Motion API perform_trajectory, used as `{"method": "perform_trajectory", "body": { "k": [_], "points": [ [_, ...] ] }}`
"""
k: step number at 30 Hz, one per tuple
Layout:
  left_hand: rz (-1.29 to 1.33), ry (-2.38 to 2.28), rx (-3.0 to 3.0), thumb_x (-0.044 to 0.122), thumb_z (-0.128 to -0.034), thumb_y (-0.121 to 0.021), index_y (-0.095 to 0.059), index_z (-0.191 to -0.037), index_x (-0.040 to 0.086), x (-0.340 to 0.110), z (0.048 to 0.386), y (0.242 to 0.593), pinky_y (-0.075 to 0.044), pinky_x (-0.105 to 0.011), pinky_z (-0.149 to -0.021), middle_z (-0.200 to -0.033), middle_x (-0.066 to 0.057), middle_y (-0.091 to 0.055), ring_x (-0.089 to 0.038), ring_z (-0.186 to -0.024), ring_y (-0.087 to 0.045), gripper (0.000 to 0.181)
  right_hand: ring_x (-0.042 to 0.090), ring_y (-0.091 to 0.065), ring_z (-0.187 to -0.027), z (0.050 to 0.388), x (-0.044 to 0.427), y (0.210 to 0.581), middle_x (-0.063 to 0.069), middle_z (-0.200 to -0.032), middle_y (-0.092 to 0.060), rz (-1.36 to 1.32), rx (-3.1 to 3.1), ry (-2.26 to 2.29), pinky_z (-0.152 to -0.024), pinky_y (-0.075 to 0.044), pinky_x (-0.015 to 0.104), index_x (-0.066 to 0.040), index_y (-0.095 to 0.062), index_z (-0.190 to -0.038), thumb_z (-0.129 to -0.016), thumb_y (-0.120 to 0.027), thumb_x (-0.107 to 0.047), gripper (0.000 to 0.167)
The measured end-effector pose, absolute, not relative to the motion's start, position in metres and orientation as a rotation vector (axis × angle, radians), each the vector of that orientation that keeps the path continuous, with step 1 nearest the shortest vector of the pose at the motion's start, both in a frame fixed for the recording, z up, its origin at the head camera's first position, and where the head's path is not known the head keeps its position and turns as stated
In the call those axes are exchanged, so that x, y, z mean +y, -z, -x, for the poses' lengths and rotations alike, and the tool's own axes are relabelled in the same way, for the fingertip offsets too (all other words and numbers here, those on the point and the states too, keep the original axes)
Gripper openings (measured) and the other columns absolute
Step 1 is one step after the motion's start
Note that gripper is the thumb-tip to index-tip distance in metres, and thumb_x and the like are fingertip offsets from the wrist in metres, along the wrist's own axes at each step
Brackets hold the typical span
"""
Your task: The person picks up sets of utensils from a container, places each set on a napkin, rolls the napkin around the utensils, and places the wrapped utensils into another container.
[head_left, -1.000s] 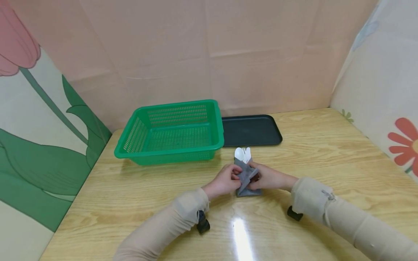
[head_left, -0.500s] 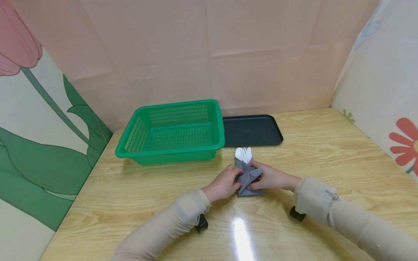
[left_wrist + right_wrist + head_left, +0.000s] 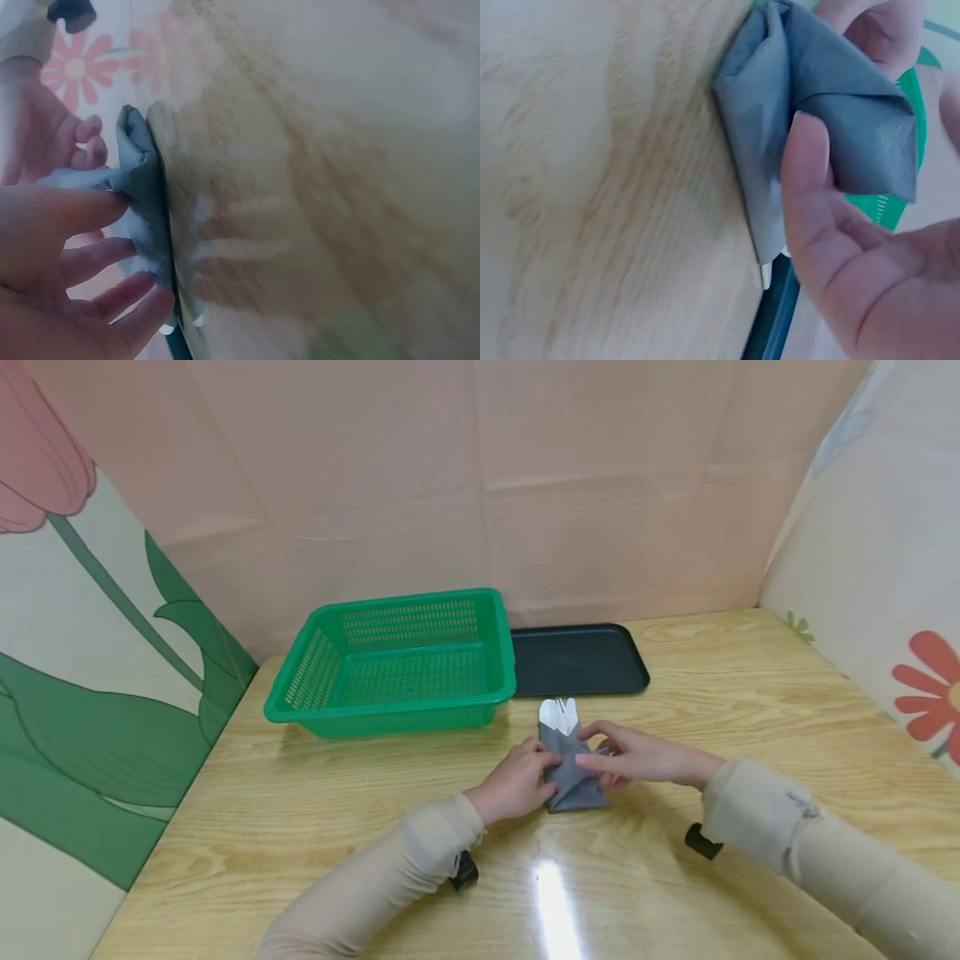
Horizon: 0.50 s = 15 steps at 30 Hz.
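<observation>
On the table lies a grey cloth napkin (image 3: 573, 789) folded into a pocket, with a white spoon (image 3: 551, 713), fork (image 3: 562, 707) and knife (image 3: 572, 713) sticking out of its far end. My left hand (image 3: 517, 782) rests on the napkin's left side, its fairly straight fingers and thumb touching the cloth. At the other side is my right hand (image 3: 637, 756), thumb and index finger spread apart. In the right wrist view the right thumb (image 3: 810, 165) is at a raised flap (image 3: 866, 139) of the napkin, with no pinch visible.
A green plastic basket (image 3: 401, 703) stands behind and left of the hands. Beside it, a black tray (image 3: 577, 660) lies flat near the back wall. Patterned sheets hang around the wooden table (image 3: 300, 843), and light glares off its front.
My right hand has drawn back to the right and its fingers have spread from the napkin. The left hand has flattened over the cloth and stayed almost in place.
</observation>
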<state>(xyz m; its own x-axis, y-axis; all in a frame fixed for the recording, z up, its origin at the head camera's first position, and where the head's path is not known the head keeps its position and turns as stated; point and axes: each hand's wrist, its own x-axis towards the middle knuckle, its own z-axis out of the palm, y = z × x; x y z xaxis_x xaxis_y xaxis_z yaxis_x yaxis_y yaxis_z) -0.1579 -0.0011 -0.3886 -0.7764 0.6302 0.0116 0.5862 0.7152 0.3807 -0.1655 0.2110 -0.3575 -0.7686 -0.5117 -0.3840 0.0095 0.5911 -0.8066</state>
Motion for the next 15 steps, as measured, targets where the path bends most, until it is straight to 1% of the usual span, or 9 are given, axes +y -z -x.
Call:
{"method": "perform_trajectory", "body": {
  "k": [3,5,11,15],
  "points": [
    [-1.009,-0.507,2.811,0.022,-0.089,-0.063,-0.06,-0.123,0.006,-0.0013,0.1565,0.3881,-0.042,-0.028,-0.1,-0.127,-0.011,-0.053,-0.021,-0.115,-0.053,0.038,0.019,-0.061,-0.08,0.1646,0.2094,0.3543,0.015,-0.094,-0.061,0.352,2.24,1.134,-0.072,-0.055,0.035,-0.003,-0.034,-0.132,-0.097,-0.043,-0.045,0.055],
    [-1.019,-0.476,2.812,0.023,-0.0899,-0.062,-0.06,-0.124,0.006,-0.0015,0.1557,0.3877,-0.041,-0.03,-0.103,-0.132,-0.012,-0.051,-0.022,-0.12,-0.052,0.038,0.019,-0.061,-0.076,0.1641,0.2089,0.3536,0.014,-0.091,-0.061,0.326,2.261,1.126,-0.07,-0.055,0.035,-0.004,-0.036,-0.129,-0.097,-0.041,-0.046,0.053],
    [-1.026,-0.441,2.8,0.028,-0.0913,-0.06,-0.058,-0.126,0.006,-0.0019,0.1545,0.3867,-0.039,-0.032,-0.106,-0.139,-0.014,-0.047,-0.024,-0.125,-0.05,0.041,0.017,-0.059,-0.067,0.1635,0.21,0.3548,0.011,-0.081,-0.061,0.333,2.298,1.103,-0.065,-0.053,0.034,-0.001,-0.042,-0.122,-0.093,-0.054,-0.039,0.05],
    [-1.004,-0.451,2.778,0.031,-0.0919,-0.058,-0.056,-0.128,0.006,-0.0019,0.1541,0.3863,-0.039,-0.034,-0.107,-0.141,-0.015,-0.045,-0.025,-0.127,-0.049,0.044,0.019,-0.06,-0.068,0.1638,0.2125,0.3555,0.012,-0.083,-0.062,0.367,2.301,1.081,-0.066,-0.053,0.034,0.0,-0.043,-0.121,-0.09,-0.061,-0.033,0.049]
  ]
}}
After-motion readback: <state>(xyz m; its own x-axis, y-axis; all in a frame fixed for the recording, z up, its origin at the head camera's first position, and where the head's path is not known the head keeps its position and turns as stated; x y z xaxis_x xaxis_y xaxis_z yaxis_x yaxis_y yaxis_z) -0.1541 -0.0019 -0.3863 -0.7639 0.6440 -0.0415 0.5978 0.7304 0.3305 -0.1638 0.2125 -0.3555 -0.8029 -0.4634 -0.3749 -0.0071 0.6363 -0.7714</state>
